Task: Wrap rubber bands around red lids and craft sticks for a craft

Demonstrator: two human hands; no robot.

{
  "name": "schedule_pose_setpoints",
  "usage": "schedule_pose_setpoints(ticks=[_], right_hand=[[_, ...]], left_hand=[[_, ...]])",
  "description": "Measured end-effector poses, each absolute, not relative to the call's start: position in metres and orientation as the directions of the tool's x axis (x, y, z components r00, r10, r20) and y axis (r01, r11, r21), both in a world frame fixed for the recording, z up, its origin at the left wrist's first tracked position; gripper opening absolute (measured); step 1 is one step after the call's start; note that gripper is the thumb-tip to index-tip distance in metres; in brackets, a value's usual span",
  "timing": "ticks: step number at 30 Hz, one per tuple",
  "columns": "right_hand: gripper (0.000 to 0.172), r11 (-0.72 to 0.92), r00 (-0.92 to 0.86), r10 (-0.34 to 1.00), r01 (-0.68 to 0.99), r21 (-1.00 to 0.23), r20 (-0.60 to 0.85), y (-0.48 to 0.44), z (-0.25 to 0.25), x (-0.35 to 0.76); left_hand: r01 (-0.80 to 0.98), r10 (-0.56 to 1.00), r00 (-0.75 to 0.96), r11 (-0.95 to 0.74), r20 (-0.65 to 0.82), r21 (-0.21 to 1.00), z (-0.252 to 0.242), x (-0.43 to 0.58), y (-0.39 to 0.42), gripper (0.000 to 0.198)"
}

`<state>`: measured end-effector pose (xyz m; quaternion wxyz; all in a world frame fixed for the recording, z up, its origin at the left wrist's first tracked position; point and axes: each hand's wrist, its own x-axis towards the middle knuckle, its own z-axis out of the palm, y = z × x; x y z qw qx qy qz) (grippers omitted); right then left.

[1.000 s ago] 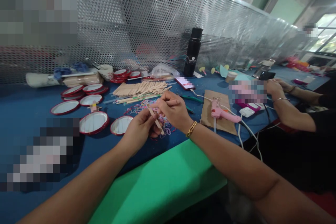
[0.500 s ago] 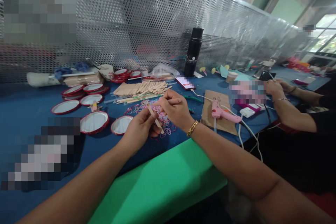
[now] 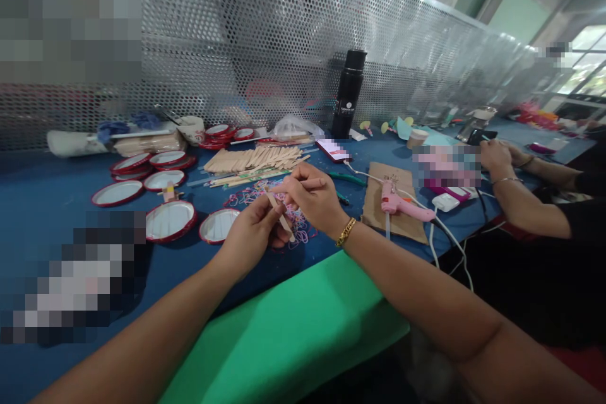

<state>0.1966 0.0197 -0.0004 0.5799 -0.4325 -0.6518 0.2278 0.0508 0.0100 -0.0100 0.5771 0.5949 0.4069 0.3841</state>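
Note:
My left hand (image 3: 253, 224) is closed around a flat wooden craft stick (image 3: 285, 226), pinched between thumb and fingers and tilted. Close against it, my right hand (image 3: 310, 199) is closed on a slim pinkish-brown pen-like rod (image 3: 313, 183). The rod's back end juts out over the hand, and its front end points at the craft stick's upper end; whether they touch is unclear. Below and behind both hands lies a pile of thin coloured rubber loops (image 3: 300, 227). Many more craft sticks (image 3: 258, 159) are heaped just beyond.
Red-rimmed round lids (image 3: 170, 221) lie to the left. A black bottle (image 3: 349, 95) stands by the perforated metal screen (image 3: 284, 25), near a phone (image 3: 334, 150). To the right, a pink glue gun (image 3: 402, 207) with cables rests on cardboard (image 3: 374, 202). Another person's hands (image 3: 497, 158) are further right.
Both hands keep nearly the same pose and grip. The view has shifted only very slightly.

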Motion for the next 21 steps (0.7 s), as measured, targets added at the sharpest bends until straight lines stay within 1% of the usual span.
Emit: schedule_pose_setpoints(ticks=[3, 8, 13, 17, 21], right_hand=[[0.026, 0.511, 0.047, 0.834, 0.312, -0.801, 0.550, 0.0191, 0.0004, 0.1967], [0.027, 0.505, 0.071, 0.841, 0.253, -0.825, 0.537, 0.0186, 0.0007, 0.1963], [0.025, 0.493, 0.063, 0.846, 0.283, -0.823, 0.529, 0.0200, -0.0005, 0.1963], [0.021, 0.481, 0.094, 0.859, 0.193, -0.855, 0.504, 0.0202, 0.0017, 0.1970], [0.016, 0.494, 0.019, 0.867, 0.092, -0.865, 0.497, 0.0194, 0.0032, 0.1972]], left_hand=[[0.041, 0.930, 0.368, 0.001, -0.016, 0.999, -0.0098, 0.0506, 0.0099, 0.033], [0.036, 0.928, 0.371, -0.006, -0.008, 0.999, -0.0091, 0.0500, 0.0095, 0.033], [0.035, 0.929, 0.370, -0.006, -0.008, 0.999, -0.0094, 0.0508, 0.0098, 0.033], [0.032, 0.930, 0.368, -0.009, -0.003, 0.999, -0.0114, 0.0510, 0.0108, 0.034], [0.022, 0.931, 0.366, -0.005, -0.003, 1.000, -0.0120, 0.0504, 0.0107, 0.034]])
